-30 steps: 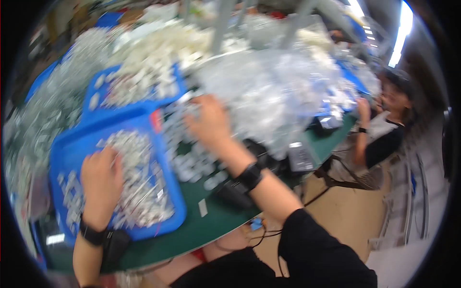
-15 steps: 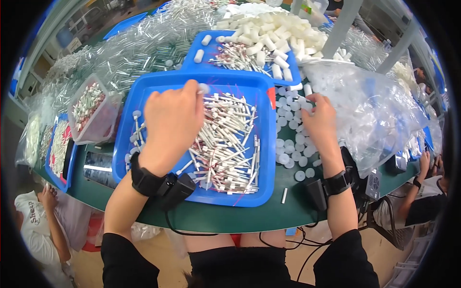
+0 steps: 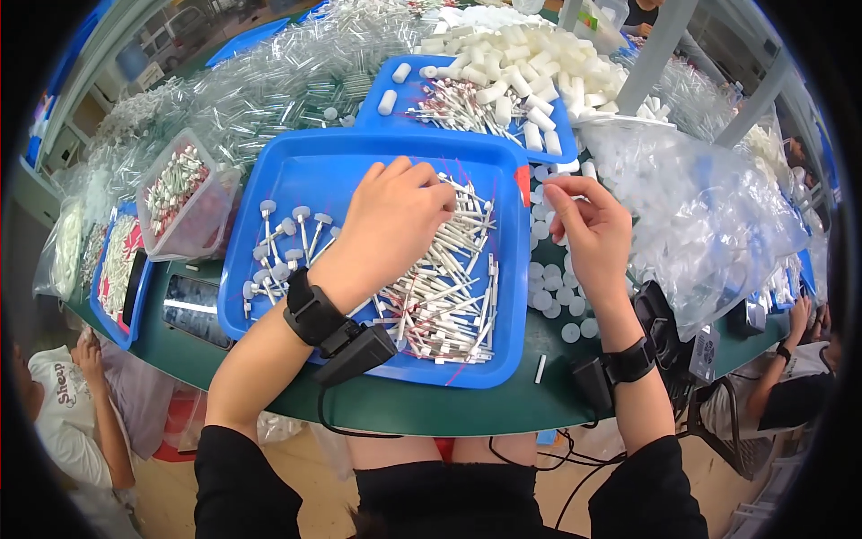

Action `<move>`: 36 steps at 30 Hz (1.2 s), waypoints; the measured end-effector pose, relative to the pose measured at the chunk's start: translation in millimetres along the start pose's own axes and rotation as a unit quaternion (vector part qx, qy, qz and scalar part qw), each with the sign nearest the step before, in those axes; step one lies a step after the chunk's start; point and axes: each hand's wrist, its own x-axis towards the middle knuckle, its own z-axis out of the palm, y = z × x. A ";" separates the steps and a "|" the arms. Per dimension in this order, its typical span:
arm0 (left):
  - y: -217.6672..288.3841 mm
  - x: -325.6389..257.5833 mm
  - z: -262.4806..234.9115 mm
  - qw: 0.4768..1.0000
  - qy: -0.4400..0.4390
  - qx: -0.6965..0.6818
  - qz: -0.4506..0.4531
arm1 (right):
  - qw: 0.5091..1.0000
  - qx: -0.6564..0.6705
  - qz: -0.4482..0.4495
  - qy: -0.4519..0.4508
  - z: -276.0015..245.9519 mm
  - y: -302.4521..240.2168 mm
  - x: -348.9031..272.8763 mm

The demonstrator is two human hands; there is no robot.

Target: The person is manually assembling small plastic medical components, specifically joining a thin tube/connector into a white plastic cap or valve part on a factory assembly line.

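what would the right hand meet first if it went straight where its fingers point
Likely the large blue tray, at its right rim by the red patch, though depth is unclear and the right hand might pass above.

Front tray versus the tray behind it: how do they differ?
Size: the front tray looks larger in the picture than the back tray.
Contents: the front tray holds white sticks, some with round caps; the back tray holds thin pieces and white cylinders.
Hands: the left hand is over the front tray; neither hand is over the back tray.
Both trays are blue.
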 end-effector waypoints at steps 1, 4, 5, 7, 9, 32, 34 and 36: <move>0.4 1.5 -0.4 1.000 0.011 -0.022 0.003 | 1.000 -0.001 0.002 0.001 0.2 0.4 -0.7; -1.0 3.1 -0.6 0.994 0.055 -0.094 -0.009 | 0.999 0.031 -0.020 -0.021 4.3 0.4 -2.4; 1.3 3.8 -2.6 0.994 0.054 -0.094 -0.010 | 0.998 0.052 -0.022 -0.023 6.0 0.3 -2.8; 10.9 10.3 -9.4 0.954 0.122 -0.258 -0.095 | 0.997 0.069 -0.022 -0.020 5.3 -0.9 -3.7; 14.6 10.8 -12.6 0.940 0.130 -0.293 -0.120 | 0.994 0.094 0.004 -0.060 5.4 -4.4 -5.6; 26.4 1.3 -3.1 0.743 -0.131 -0.616 -0.227 | 0.919 0.321 0.052 -0.224 9.2 -14.8 -12.8; 21.0 -1.8 6.6 0.786 -0.084 -0.587 -0.174 | 0.909 0.337 0.053 -0.238 9.8 -14.4 -12.4; 21.3 -0.9 4.9 0.823 -0.039 -0.555 -0.117 | 0.923 0.333 0.028 -0.190 7.9 -12.2 -9.8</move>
